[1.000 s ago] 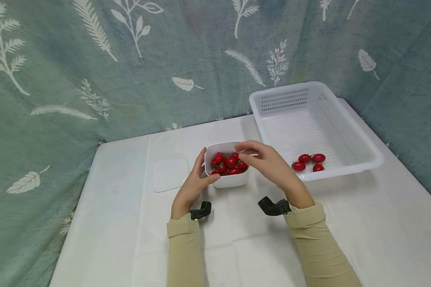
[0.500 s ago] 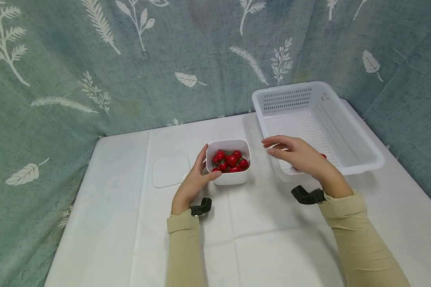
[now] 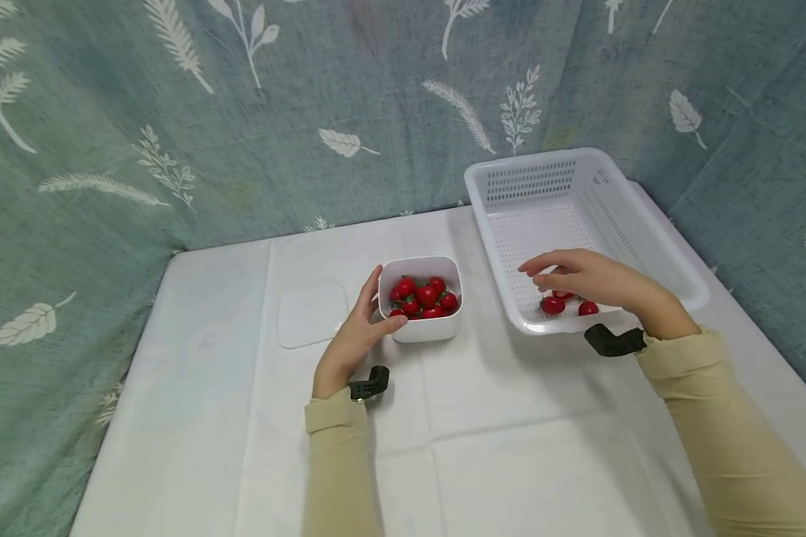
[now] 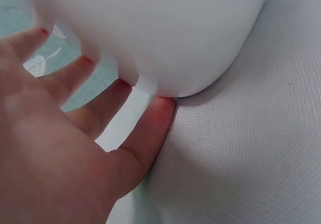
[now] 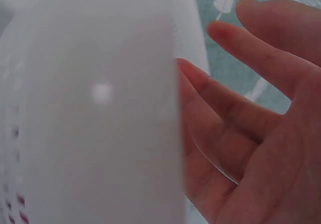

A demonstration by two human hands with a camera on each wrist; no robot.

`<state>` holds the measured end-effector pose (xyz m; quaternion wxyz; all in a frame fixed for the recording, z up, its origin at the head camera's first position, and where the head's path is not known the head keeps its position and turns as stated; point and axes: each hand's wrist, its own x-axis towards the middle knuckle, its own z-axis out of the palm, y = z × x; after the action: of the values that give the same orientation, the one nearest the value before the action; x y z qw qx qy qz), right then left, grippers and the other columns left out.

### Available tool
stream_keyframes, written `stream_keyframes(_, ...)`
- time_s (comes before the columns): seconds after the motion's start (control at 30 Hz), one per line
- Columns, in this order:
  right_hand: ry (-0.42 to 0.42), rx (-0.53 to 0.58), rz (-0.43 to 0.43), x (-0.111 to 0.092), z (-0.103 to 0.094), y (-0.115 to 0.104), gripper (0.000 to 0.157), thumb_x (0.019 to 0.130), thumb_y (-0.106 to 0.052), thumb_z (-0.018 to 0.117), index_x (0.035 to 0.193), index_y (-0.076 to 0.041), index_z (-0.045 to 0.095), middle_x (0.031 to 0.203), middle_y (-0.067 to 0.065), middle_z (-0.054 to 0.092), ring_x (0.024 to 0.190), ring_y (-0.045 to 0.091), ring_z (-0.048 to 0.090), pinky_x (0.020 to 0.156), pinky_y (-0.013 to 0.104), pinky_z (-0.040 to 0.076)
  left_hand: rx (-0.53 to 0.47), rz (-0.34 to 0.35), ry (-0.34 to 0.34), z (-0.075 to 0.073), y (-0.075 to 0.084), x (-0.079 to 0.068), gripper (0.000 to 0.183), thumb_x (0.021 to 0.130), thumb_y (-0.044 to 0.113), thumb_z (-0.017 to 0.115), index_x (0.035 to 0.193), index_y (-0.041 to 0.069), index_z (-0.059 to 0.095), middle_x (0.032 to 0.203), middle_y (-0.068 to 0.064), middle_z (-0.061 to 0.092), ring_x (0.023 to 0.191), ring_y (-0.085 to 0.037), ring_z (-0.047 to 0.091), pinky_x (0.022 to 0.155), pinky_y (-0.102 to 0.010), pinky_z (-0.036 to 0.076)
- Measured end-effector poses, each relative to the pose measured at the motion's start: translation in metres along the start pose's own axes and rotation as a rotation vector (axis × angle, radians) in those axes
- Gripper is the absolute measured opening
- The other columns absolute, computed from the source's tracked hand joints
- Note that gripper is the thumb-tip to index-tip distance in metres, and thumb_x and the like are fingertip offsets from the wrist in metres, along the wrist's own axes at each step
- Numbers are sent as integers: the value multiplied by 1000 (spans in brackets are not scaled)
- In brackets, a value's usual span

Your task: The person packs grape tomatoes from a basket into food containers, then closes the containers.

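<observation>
My left hand holds the near left side of a small white box, the thumb at its front rim. Several red cherry tomatoes with green stems lie in it. In the left wrist view, the fingertips press against the box's smooth wall. My right hand hovers over the front of a white plastic basket, fingers loosely bent with nothing between them. Just below it, a few more cherry tomatoes lie on the basket floor, partly hidden by the hand. The right wrist view shows the basket's outer wall beside the fingers.
A thin, clear square lid lies flat left of the box. White cloth covers the table. Behind and at the sides hangs a green-blue curtain with white leaf prints, close to the basket's back.
My right hand has left the box's rim and moved right, over the tomatoes in the basket. The left hand has stayed at the box. The head view has shifted slightly.
</observation>
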<state>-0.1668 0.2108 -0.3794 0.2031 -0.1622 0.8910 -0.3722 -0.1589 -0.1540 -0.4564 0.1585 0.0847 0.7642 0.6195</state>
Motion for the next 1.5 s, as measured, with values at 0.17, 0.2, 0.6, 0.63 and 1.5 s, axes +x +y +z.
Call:
stream_keyframes(0.17, -64, 20, 59, -2, -7, 15, 42, 90, -38, 51, 127, -21, 49, 112, 11, 58, 84, 26, 58, 69, 39, 47, -15, 5, -9, -1, 2, -1, 85, 81, 23, 66, 140, 42, 9, 147, 6, 8, 133, -24, 11, 102, -52, 15)
stream_keyframes(0.2, -65, 17, 63, -3, -8, 18, 43, 90, -38, 51, 128, -19, 49, 112, 13, 58, 88, 26, 58, 74, 41, 46, -19, 6, -13, -1, 3, -1, 84, 82, 21, 65, 141, 42, 9, 147, 6, 8, 133, -24, 11, 102, -52, 15)
stream_keyframes(0.6, -59, -30, 97, -12, -29, 60, 46, 91, -33, 50, 129, -6, 46, 107, 14, 58, 84, 22, 56, 68, 35, 47, -25, 10, -4, 1, 2, -1, 90, 76, 33, 71, 141, 40, 9, 148, 3, 7, 133, -23, 11, 101, -55, 14)
stream_keyframes(0.63, -60, -27, 108, -13, -30, 64, 46, 91, -32, 50, 129, -5, 46, 106, 13, 58, 84, 21, 56, 68, 35, 47, -23, 9, -3, 1, 2, -1, 89, 76, 33, 71, 141, 41, 9, 148, 3, 7, 133, -23, 11, 101, -55, 14)
stream_keyframes(1.5, -250, -306, 150, 1, -21, 82, 29, 80, -26, 65, 105, -12, 64, 97, 3, 59, 88, 19, 50, 73, 33, 42, -57, 16, 4, -1, -8, 6, 85, 80, 18, 68, 138, 46, 13, 146, 8, 10, 133, -21, 14, 102, -54, 13)
